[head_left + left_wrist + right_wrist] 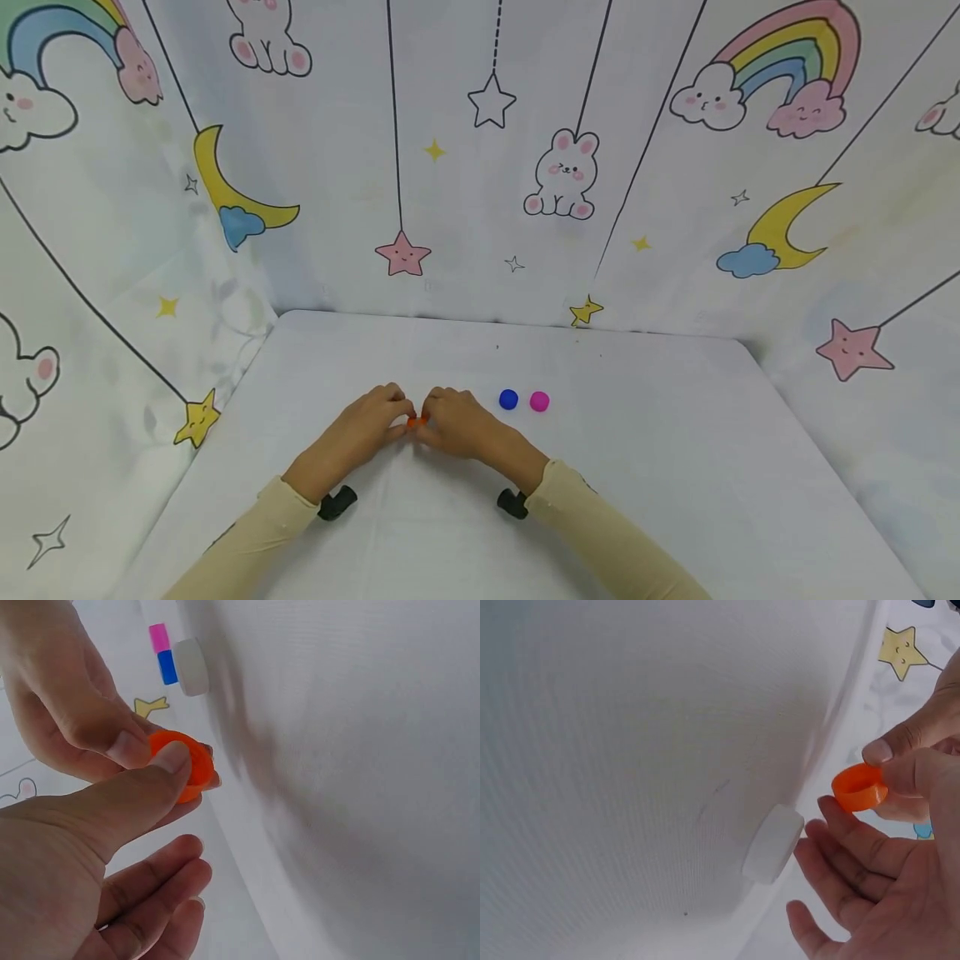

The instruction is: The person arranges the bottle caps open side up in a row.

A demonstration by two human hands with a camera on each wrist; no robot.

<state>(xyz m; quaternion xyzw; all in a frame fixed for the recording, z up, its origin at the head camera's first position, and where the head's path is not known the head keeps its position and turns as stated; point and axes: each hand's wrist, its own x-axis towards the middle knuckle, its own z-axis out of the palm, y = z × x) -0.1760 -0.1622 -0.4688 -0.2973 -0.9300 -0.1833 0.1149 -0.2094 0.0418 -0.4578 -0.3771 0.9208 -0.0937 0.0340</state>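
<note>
Pinches a small orange cap-like ring (pixel 861 799) between left hand (pixel 373 422) and right hand (pixel 463 422), thumbs and fingertips meeting on it from opposite sides, a little left of the middle of a white worktop (pixel 645 467). Leaves a blue disc (pixel 508 400) and a pink disc (pixel 539 402) untouched to the right, side by side and just apart. Shows also, in both wrist views, a rounded white piece (pixel 772 846) near the right hand's loose fingers, contact unclear. Seems partway through handling the orange ring, not yet released; cannot tell whether blue and pink are finished or waiting.
</note>
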